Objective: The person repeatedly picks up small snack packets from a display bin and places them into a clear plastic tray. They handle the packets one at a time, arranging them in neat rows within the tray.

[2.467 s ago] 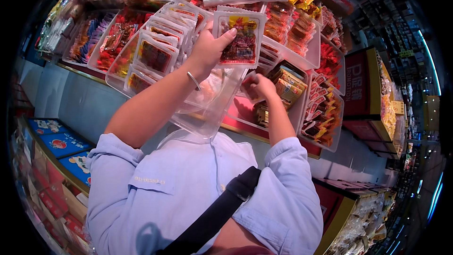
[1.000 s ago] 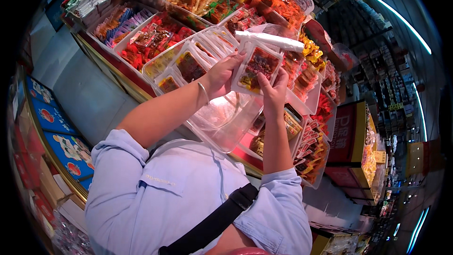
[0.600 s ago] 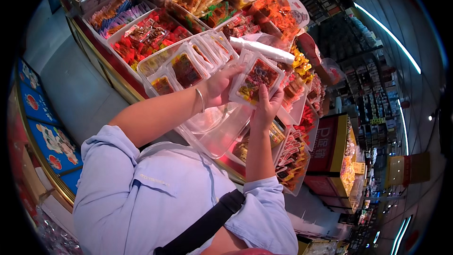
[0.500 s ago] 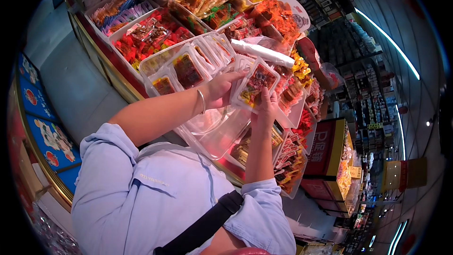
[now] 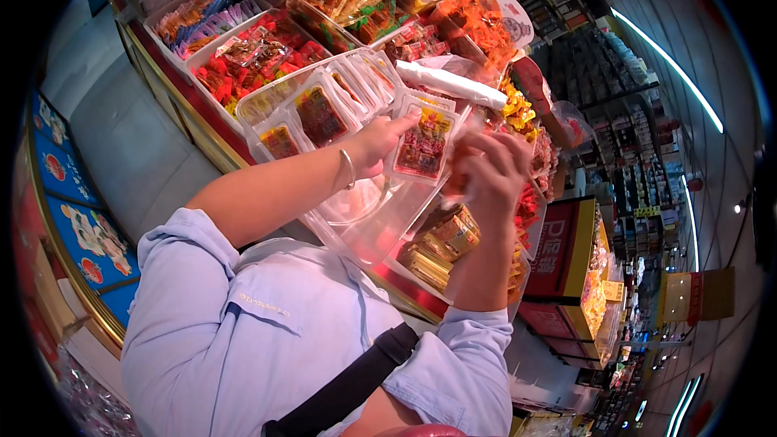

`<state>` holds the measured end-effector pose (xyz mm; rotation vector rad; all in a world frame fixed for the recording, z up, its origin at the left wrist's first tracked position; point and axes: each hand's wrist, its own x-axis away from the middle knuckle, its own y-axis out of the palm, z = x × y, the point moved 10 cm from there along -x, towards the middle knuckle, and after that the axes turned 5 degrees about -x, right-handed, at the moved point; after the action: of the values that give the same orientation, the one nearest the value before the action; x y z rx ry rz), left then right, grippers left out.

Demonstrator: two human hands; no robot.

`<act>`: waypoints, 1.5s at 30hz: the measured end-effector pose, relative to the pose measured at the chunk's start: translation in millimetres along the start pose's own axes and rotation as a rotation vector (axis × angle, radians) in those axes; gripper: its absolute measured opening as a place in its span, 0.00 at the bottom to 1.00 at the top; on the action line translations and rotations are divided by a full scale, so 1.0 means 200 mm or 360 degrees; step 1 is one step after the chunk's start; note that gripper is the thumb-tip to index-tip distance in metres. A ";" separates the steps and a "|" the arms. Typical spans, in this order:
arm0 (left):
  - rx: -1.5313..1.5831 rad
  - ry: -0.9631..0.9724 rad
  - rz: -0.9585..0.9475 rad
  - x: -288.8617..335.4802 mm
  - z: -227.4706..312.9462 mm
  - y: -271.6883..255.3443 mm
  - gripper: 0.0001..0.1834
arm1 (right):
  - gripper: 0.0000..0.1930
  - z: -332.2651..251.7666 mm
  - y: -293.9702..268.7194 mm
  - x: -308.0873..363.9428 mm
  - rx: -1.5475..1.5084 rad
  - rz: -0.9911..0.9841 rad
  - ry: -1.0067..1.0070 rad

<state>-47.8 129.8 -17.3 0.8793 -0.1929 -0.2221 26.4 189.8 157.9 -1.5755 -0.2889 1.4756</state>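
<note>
My left hand [image 5: 379, 142] grips a flat, clear-wrapped snack packet [image 5: 423, 146] with dark red and yellow contents, its thumb pressed on the upper left edge. Just right of that packet is my right hand [image 5: 497, 170], raised with bent fingers. Motion smears its fingertips, so whether anything is in them is unclear. Under both hands lies a clear plastic tray [image 5: 368, 247]. Similar flat packets [image 5: 320, 116] stand in a row in its far left part, while its near part shows bare plastic.
Bins of wrapped snacks cover the counter, including red packets [image 5: 263, 53] and orange ones [image 5: 477, 28]. A white plastic roll [image 5: 452, 84] lies beyond the tray. Gold packets [image 5: 445, 243] sit near the right forearm. A red and yellow display stand [image 5: 562, 267] is further right.
My right hand has come off the packet and moved right, now blurred. The packet stays in my left hand, more upright and facing me. Gold packets show more fully beside the right forearm.
</note>
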 end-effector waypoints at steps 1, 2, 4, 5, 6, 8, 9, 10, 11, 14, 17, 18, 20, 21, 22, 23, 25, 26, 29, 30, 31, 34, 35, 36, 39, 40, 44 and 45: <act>0.0007 -0.0018 -0.0038 0.02 0.01 0.01 0.21 | 0.06 -0.08 0.09 -0.01 -0.0131 -0.0107 -0.0081; 0.0012 -0.0054 -0.0091 0.03 0.00 0.04 0.20 | 0.06 -0.12 0.18 0.00 -0.0145 -0.0289 -0.0047; 0.0126 -0.0035 -0.0199 0.04 0.02 0.11 0.20 | 0.06 -0.14 0.33 0.04 -0.0272 -0.0341 -0.0089; 0.0185 -0.0019 -0.0247 0.05 0.03 0.13 0.20 | 0.07 -0.12 0.35 0.05 -0.0303 -0.0312 -0.0056; 0.0167 -0.0113 -0.0314 0.05 0.00 0.13 0.20 | 0.08 -0.11 0.37 0.05 -0.0334 -0.0283 -0.0023; 0.0143 -0.0281 -0.0440 0.03 -0.05 0.11 0.19 | 0.11 -0.08 0.38 0.06 -0.0605 -0.0226 0.0129; -0.0001 -0.0124 -0.0327 0.00 -0.02 0.05 0.19 | 0.13 -0.06 0.38 0.06 -0.0740 -0.0198 0.0207; 0.0102 -0.0040 -0.0247 0.00 0.01 0.03 0.19 | 0.14 -0.03 0.33 0.05 -0.0575 -0.0036 0.0248; 0.0205 0.0045 -0.0166 -0.01 0.03 0.03 0.18 | 0.16 0.01 0.27 0.05 -0.0411 0.0125 0.0289; 0.0411 0.0255 -0.0078 -0.04 0.11 -0.03 0.18 | 0.29 0.25 0.26 0.30 -0.1024 0.0650 0.1028; 0.0417 0.0310 -0.0214 -0.02 0.14 0.07 0.25 | 0.26 0.19 0.59 0.49 -0.2507 0.0808 0.1671; 0.0298 0.0282 -0.0220 -0.01 0.13 0.10 0.26 | 0.25 0.18 0.64 0.52 -0.2711 0.0905 0.1786; 0.0047 0.0245 -0.0210 0.02 0.12 0.11 0.28 | 0.25 0.20 0.66 0.46 -0.2853 0.1002 0.1708; -0.0134 0.0261 -0.0172 0.03 0.14 0.11 0.30 | 0.24 0.21 0.64 0.44 -0.2833 0.0970 0.1685; -0.0306 0.0303 -0.0108 0.02 0.16 0.08 0.31 | 0.24 0.22 0.62 0.43 -0.2815 0.0943 0.1667; -0.0475 0.0346 -0.0033 0.02 0.17 0.04 0.33 | 0.24 0.24 0.63 0.42 -0.2847 0.0915 0.1618; -0.0823 0.0295 0.0146 -0.01 0.18 -0.07 0.37 | 0.23 0.29 0.60 0.41 -0.2718 0.0825 0.1551; -0.1089 0.0334 0.0165 0.01 0.25 -0.09 0.32 | 0.23 0.32 0.61 0.44 -0.2664 0.0805 0.1549; -0.2118 0.0250 0.0067 0.17 0.48 -0.13 0.21 | 0.22 0.34 0.60 0.48 -0.2508 0.0698 0.1674; -0.2615 0.0091 -0.0061 0.23 0.48 -0.16 0.18 | 0.22 0.32 0.61 0.45 -0.2506 0.0653 0.1649; -0.2951 0.0175 -0.0238 0.29 0.47 -0.20 0.16 | 0.22 0.28 0.62 0.41 -0.2510 0.0609 0.1621; -0.3585 0.0064 -0.0409 0.42 0.41 -0.37 0.14 | 0.24 0.15 0.71 0.28 -0.2601 0.0360 0.1637; -0.3736 -0.0032 -0.0407 0.43 0.40 -0.42 0.13 | 0.24 0.11 0.74 0.24 -0.2607 0.0323 0.1588; -0.3796 -0.0059 -0.0353 0.44 0.43 -0.43 0.14 | 0.24 0.07 0.77 0.20 -0.2613 0.0286 0.1540; -0.3852 -0.0087 -0.0185 0.45 0.54 -0.43 0.16 | 0.21 0.03 0.92 0.18 -0.2221 0.0070 0.1463; -0.3814 -0.0035 -0.0138 0.47 0.55 -0.44 0.15 | 0.20 0.01 0.95 0.15 -0.2128 0.0070 0.1379; -0.3736 0.0043 0.0031 0.52 0.59 -0.44 0.15 | 0.20 -0.10 1.19 0.20 -0.1934 -0.0391 0.1615; -0.3736 0.0030 0.0066 0.52 0.59 -0.43 0.16 | 0.20 -0.14 1.19 0.18 -0.2100 -0.0301 0.1540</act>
<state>12.0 -39.5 -2.6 -1.4516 0.1370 -0.2402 -35.6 73.5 -44.4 -2.9327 -0.8795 0.0732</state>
